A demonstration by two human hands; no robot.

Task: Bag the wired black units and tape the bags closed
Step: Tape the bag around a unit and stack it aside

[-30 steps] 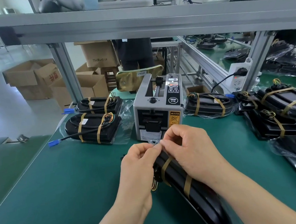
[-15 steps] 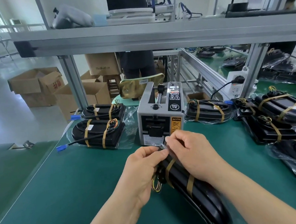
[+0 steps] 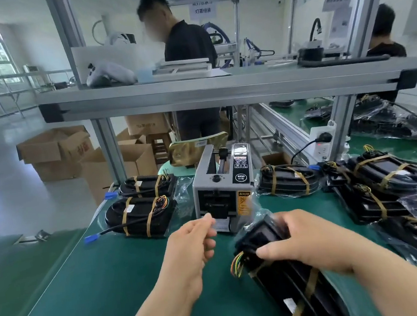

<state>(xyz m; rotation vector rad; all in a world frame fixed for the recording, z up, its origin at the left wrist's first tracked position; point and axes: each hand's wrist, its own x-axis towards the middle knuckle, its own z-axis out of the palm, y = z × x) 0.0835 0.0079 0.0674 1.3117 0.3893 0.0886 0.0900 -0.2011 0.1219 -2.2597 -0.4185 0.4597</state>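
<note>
Factory room w/ pale floor, big windows far left. Green counter (image 3: 87, 286) fills the lower view, w/ an aluminium-frame shelf (image 3: 221, 89) across it overhead. Cardboard boxes (image 3: 55, 153) sit on the floor beyond the counter's left edge. One person in black (image 3: 188, 49) stands behind the shelf, and a second person (image 3: 385, 36) is further back on the right.

Far right of the counter is a pile of black units (image 3: 389, 177), strapped w/ tan bands, some in clear plastic. Grey tape dispenser (image 3: 223, 189) stands upright mid-counter, front slot facing the camera. To its left are two bagged units (image 3: 141, 216), one behind the other, and the nearer one has a cable ending in a blue connector (image 3: 91, 239). Just right of the dispenser lies another bagged unit (image 3: 287, 183). White power strip (image 3: 322, 140) is on the frame post behind it, w/ a black plug in.

The unit being worked on, a held black unit (image 3: 293, 285) in its clear bag, lies lengthwise in front of the dispenser, near end toward the camera. R hand (image 3: 314, 247) grasps its far end from above, fingers curled over the bag top, thumb on the near side. Coloured wires (image 3: 236, 265) stick out by the thumb.

L hand (image 3: 191, 247) hovers btwn unit and dispenser, apart from the bag, fingertips just short of the slot. Its fingers are loosely curled and released, w/ nothing seen in them.
</note>
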